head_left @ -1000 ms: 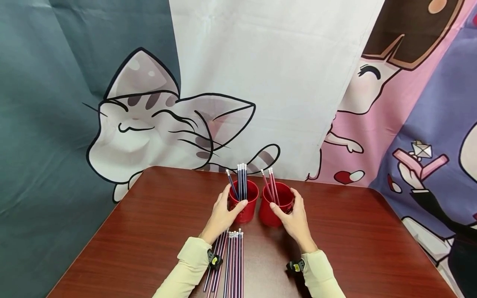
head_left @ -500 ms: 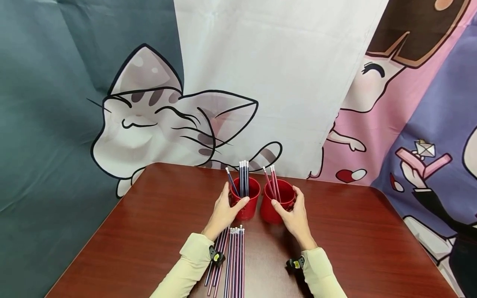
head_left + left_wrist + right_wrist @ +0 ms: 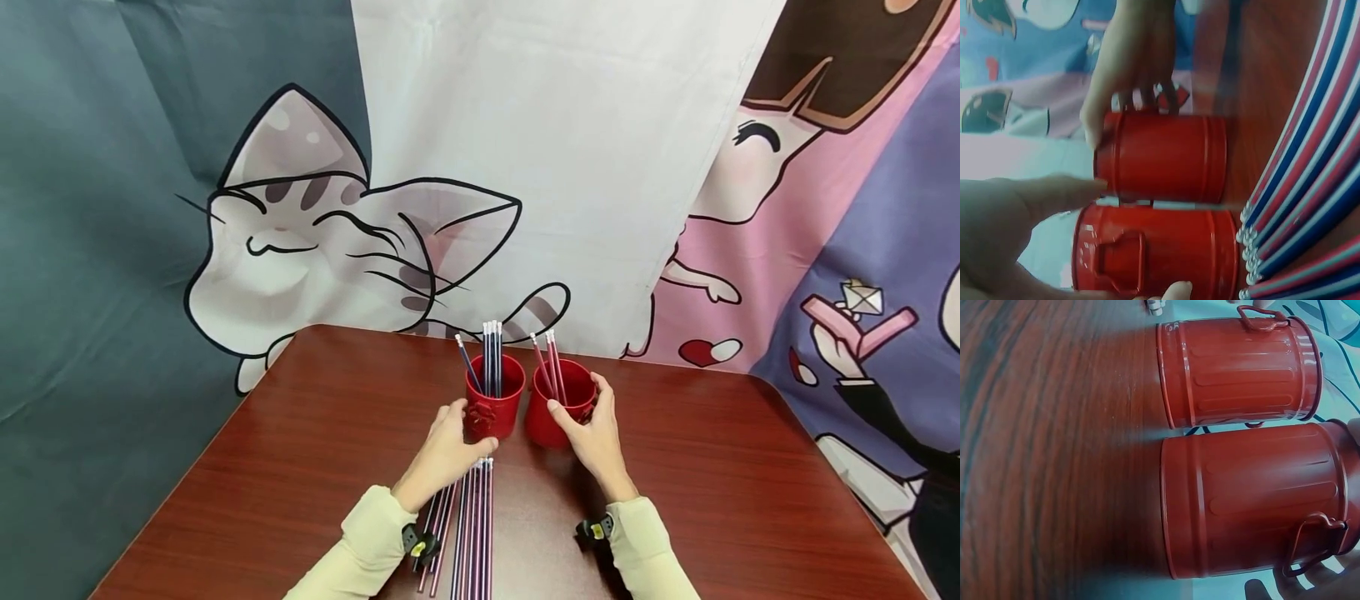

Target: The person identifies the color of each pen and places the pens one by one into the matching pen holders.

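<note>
Two small red metal buckets stand side by side on the table. The left bucket [image 3: 504,417] holds several dark blue pencils [image 3: 492,358], one leaning apart to the left. In the right bucket [image 3: 543,425] lean a few red pencils [image 3: 555,367]. My left hand [image 3: 444,454] is spread just in front of the left bucket, fingertips near its left side handle [image 3: 1142,262]; whether they touch it I cannot tell. My right hand [image 3: 597,433] grips the right bucket near its rim, thumb in front and fingers round the right side by the wire handle [image 3: 1300,544].
Several loose red and blue pencils [image 3: 474,533] lie on the brown wooden table [image 3: 300,467], white eraser ends toward the buckets, partly under my left forearm. A printed cloth backdrop [image 3: 570,167] hangs behind the table.
My left hand has come off the left bucket's rim and moved down and back toward me, baring the bucket's front. My right hand keeps its hold on the right bucket. The view shifts slightly.
</note>
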`<state>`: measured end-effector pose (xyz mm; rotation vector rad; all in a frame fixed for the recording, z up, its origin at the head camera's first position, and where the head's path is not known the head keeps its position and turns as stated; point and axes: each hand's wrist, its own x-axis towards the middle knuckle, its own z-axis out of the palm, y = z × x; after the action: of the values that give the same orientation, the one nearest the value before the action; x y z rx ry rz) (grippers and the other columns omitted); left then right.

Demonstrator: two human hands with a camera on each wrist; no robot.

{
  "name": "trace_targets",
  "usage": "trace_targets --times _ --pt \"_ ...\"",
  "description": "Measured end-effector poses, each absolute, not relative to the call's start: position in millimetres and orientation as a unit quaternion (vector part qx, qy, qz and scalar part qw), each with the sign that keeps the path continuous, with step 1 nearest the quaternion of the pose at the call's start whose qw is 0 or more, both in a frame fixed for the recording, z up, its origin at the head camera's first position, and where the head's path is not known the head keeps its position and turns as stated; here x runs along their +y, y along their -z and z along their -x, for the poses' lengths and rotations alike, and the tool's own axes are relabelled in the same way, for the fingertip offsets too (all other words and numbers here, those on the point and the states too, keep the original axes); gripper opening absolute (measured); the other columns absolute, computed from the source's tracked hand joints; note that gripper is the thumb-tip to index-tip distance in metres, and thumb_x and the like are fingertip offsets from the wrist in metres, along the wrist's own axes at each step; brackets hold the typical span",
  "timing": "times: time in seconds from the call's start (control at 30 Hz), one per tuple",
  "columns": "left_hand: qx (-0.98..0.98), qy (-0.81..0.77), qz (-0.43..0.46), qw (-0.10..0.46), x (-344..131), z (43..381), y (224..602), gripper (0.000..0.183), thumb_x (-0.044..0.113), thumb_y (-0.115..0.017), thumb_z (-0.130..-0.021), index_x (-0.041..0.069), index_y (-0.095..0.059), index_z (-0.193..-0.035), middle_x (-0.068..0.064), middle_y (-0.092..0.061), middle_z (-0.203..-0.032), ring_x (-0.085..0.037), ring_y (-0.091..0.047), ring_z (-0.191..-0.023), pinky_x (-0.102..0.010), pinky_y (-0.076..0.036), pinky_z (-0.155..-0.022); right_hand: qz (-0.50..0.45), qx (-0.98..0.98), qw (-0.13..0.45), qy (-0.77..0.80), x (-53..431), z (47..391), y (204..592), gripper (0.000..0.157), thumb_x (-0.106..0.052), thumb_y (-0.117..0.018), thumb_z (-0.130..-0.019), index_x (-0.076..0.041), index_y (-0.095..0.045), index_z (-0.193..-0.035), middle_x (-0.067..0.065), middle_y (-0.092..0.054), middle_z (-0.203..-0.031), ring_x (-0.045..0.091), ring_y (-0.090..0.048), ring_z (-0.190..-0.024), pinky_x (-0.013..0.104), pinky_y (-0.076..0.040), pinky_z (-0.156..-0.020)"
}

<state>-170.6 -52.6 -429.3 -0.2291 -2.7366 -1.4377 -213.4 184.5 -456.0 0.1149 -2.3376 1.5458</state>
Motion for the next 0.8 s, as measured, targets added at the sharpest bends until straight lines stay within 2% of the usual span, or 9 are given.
trace_targets --times 0.17,0.37,0.47,0.63,0.8 --pt "-0.876 0.468 0.113 -0.023 -47.5 155.2 430.3 0.063 0.022 -0.071 -0.075 -0.002 -0.043 -0.126 -0.017 -0.053 -0.112 -0.029 -0.054 -0.1 -0.041 -0.049 -0.081 -0.038 -0.821 0.167 -0.545 186.3 213.4 455.4 0.081 -0.036 -0.072 -0.077 -0.015 -0.025 -0.139 0.005 -0.037 -0.132 0.024 -0.042 -0.115 0.043 -0.043 -0.092" --pt "-0.868 0.465 0.165 -0.059 -42.1 145.6 437.7 0.038 0.008 -0.07 -0.073 -0.003 -0.055 -0.106 -0.015 -0.06 -0.096 -0.023 -0.062 -0.085 -0.029 -0.05 -0.071 -0.037 -0.821 0.167 -0.544 187.2 213.2 456.9 0.081 -0.037 -0.072 -0.077 -0.016 -0.025 -0.139 0.005 -0.037 -0.132 0.024 -0.043 -0.114 0.043 -0.043 -0.091" --pt "-0.869 0.454 0.179 -0.079 -40.1 144.7 445.0 0.035 0.007 -0.071 -0.071 -0.004 -0.057 -0.101 -0.012 -0.061 -0.09 -0.018 -0.063 -0.078 -0.026 -0.049 -0.068 -0.039 -0.822 0.166 -0.544 186.9 212.9 458.5 0.081 -0.037 -0.072 -0.077 -0.017 -0.025 -0.139 0.005 -0.036 -0.132 0.023 -0.043 -0.114 0.042 -0.043 -0.09" --pt "-0.882 0.427 0.182 -0.077 -38.2 141.2 454.0 0.035 0.01 -0.072 -0.066 -0.002 -0.058 -0.096 -0.007 -0.06 -0.086 -0.016 -0.061 -0.077 -0.025 -0.046 -0.069 -0.037 -0.822 0.17 -0.543 185.1 212.4 459.4 0.081 -0.037 -0.072 -0.077 -0.015 -0.025 -0.139 0.006 -0.037 -0.131 0.023 -0.044 -0.112 0.04 -0.043 -0.089" --pt "-0.9 0.392 0.184 -0.051 -34.5 139.5 453.1 0.031 0.012 -0.073 -0.064 0.002 -0.058 -0.089 -0.003 -0.056 -0.08 -0.017 -0.052 -0.077 -0.025 -0.042 -0.066 -0.039 -0.823 0.171 -0.54 186.3 212.0 456.6 0.081 -0.037 -0.072 -0.077 -0.015 -0.025 -0.139 0.006 -0.037 -0.131 0.024 -0.044 -0.113 0.041 -0.043 -0.089"
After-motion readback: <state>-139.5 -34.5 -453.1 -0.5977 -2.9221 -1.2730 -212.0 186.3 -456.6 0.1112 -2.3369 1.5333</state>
